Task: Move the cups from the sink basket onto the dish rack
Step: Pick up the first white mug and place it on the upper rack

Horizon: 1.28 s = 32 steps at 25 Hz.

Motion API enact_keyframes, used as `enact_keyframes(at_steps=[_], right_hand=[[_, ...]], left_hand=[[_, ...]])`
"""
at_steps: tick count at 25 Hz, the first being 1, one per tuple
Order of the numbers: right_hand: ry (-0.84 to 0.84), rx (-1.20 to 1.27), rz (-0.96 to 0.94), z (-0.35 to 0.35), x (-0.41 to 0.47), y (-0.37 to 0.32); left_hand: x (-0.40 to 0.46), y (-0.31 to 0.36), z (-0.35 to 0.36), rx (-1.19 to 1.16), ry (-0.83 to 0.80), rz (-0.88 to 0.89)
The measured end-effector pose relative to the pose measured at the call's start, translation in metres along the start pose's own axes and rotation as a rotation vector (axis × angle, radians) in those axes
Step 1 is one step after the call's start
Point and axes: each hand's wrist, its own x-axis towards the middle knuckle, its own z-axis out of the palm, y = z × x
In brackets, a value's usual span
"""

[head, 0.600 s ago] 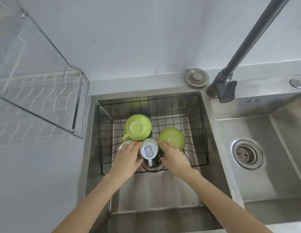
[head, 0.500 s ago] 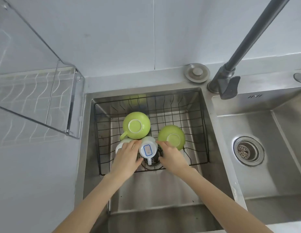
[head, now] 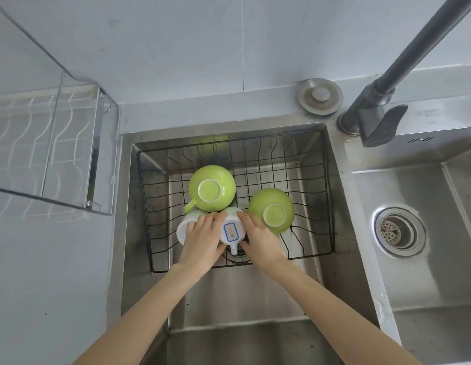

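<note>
A black wire sink basket (head: 326, 196) sits in the left basin. In it, upside down, are a green cup (head: 212, 188) with its handle to the left, a second green cup (head: 272, 209), a white cup with a blue-framed label (head: 231, 229) and a plain white cup (head: 183, 229). My left hand (head: 203, 241) lies over the plain white cup with its fingers curled around it and touching the labelled cup. My right hand (head: 260, 238) grips the labelled cup from the right, beside the second green cup. The wire dish rack (head: 97, 154) stands on the counter at the left.
A dark faucet (head: 381, 85) rises at the back right of the basin. A round metal sink plug (head: 320, 97) lies on the back ledge. The right basin has a drain strainer (head: 399, 231). A tiled wall is behind.
Both hands stay on the white cups, with hardly any shift. The view has tilted a little, so the rack sits further left in the frame.
</note>
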Motion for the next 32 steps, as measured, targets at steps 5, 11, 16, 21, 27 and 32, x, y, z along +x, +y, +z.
enact_keyframes(at_steps=[5,11,16,21,27,32], right_hand=[[0.004,0.012,-0.026,-0.004,0.001,0.002],[0.03,0.089,-0.057,-0.023,-0.014,-0.002],[0.093,0.129,-0.132,-0.042,-0.046,-0.005],[0.165,0.177,-0.213,-0.062,-0.08,-0.01],[0.168,0.176,-0.284,-0.075,-0.105,-0.018],[0.198,0.215,-0.346,-0.078,-0.126,-0.026]], left_hand=[[0.004,0.007,-0.004,-0.155,-0.056,-0.063],[0.0,0.012,-0.027,-0.324,-0.073,-0.038],[-0.015,0.017,-0.048,-0.499,-0.038,0.062],[-0.038,0.026,-0.068,-0.713,-0.007,0.057],[-0.065,0.031,-0.08,-0.839,0.028,0.045],[-0.091,0.038,-0.095,-0.872,0.077,0.03]])
